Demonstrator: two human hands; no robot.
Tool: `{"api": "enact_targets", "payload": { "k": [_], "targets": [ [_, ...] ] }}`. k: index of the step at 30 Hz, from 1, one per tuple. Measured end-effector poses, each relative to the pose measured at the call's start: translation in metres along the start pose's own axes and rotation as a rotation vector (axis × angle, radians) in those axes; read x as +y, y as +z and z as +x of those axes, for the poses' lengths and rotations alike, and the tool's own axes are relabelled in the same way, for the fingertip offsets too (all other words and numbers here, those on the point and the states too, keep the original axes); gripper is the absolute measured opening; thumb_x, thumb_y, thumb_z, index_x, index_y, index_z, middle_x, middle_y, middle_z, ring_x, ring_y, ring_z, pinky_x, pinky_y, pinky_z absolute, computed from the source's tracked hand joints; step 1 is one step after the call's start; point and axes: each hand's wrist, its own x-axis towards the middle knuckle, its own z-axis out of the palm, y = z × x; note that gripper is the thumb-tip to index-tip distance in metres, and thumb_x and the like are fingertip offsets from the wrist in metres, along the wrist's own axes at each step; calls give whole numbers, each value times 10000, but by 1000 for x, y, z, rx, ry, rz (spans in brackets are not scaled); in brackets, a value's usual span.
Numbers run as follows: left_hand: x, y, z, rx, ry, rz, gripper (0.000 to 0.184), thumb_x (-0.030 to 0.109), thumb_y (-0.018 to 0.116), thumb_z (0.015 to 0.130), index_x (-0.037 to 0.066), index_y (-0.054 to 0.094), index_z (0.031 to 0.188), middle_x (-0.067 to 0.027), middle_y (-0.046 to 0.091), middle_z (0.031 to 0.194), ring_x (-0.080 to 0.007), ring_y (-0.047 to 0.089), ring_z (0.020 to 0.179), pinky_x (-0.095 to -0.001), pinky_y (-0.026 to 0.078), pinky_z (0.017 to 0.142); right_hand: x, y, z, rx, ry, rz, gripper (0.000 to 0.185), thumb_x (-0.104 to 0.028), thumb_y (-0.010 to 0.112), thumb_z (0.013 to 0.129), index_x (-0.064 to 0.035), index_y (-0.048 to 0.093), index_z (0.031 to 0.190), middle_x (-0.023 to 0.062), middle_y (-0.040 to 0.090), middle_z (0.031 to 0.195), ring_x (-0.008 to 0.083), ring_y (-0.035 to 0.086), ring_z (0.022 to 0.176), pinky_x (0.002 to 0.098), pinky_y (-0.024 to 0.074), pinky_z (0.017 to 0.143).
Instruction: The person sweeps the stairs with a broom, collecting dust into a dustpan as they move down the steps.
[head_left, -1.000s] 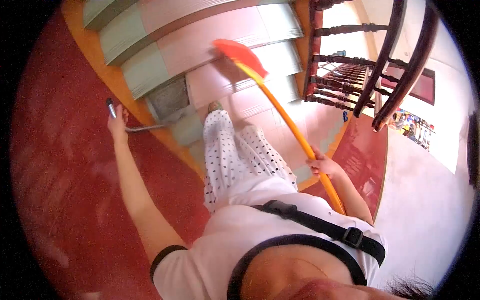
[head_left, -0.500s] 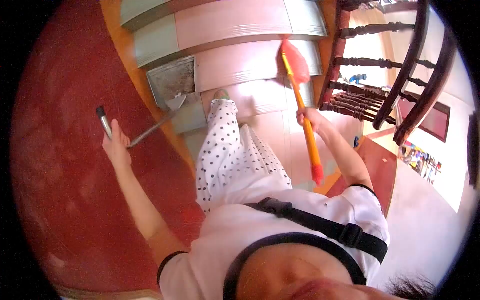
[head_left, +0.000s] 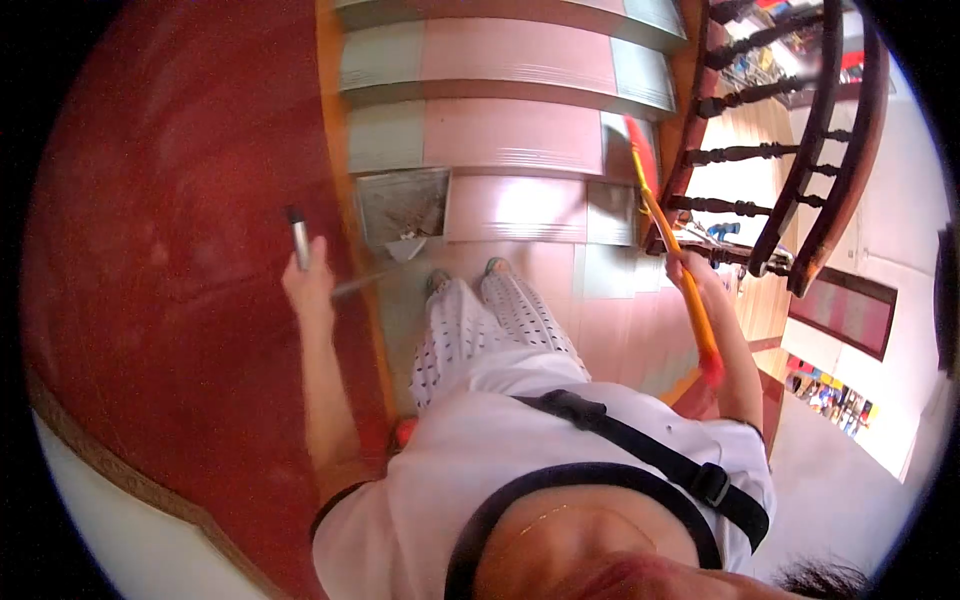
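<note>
My left hand (head_left: 312, 280) is closed round the metal handle (head_left: 299, 240) of a dustpan, its black end sticking up above the fingers. The dustpan (head_left: 403, 210) rests on a stair at the left side, with some grey debris in it. My right hand (head_left: 690, 268) grips the yellow-orange stick of a broom (head_left: 693, 305). The broom's red head (head_left: 641, 150) is at the right end of a step, beside the railing, and looks narrow from this angle.
Pink and pale green stairs (head_left: 515, 130) rise ahead. Dark wooden banisters (head_left: 740, 154) line the right side, and a dark red wall (head_left: 180, 200) the left. Both my feet (head_left: 497, 266) stand side by side below the dustpan. Colourful items (head_left: 832, 395) are at the far right.
The broom head has swung from mid-stairs to the right edge by the railing. My right hand has moved right with it. My feet are now level, and the view has shifted.
</note>
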Motion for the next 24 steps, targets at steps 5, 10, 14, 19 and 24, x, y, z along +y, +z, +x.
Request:
{"api": "enact_targets", "payload": {
  "k": [5,10,14,19,24],
  "targets": [
    [-80,15,15,-8,8,155,255,247,557,746,104,389,618,51,329,507,-48,299,412,-212,232,365,-11,70,166,-32,-176,8,116,-150,395,788,-63,409,712,24,427,535,137,402,405,256,365,362],
    [-129,26,35,-102,8,90,249,273,554,744,84,429,640,39,323,505,-66,320,425,-236,256,380,52,261,144,-154,-45,-145,40,-45,403,739,-47,395,699,35,402,537,149,431,460,261,408,428],
    [-116,34,45,-188,77,184,299,302,541,741,19,483,665,-13,389,529,-126,375,516,-283,324,493,93,331,94,-291,174,16,75,-58,369,766,-27,336,706,7,359,499,84,372,392,164,344,333],
    [-127,34,76,-205,132,256,353,346,517,734,-5,528,772,-166,489,588,-275,485,564,-354,371,542,62,258,45,-545,459,107,180,-92,395,799,77,394,862,-11,404,570,43,410,390,121,374,317],
    [-116,31,92,-127,139,217,365,355,521,726,-8,528,765,-146,479,547,-271,470,523,-351,363,520,40,227,-60,-272,240,-110,94,-39,384,774,42,369,820,3,390,534,41,385,365,116,373,300]
  ]
}}
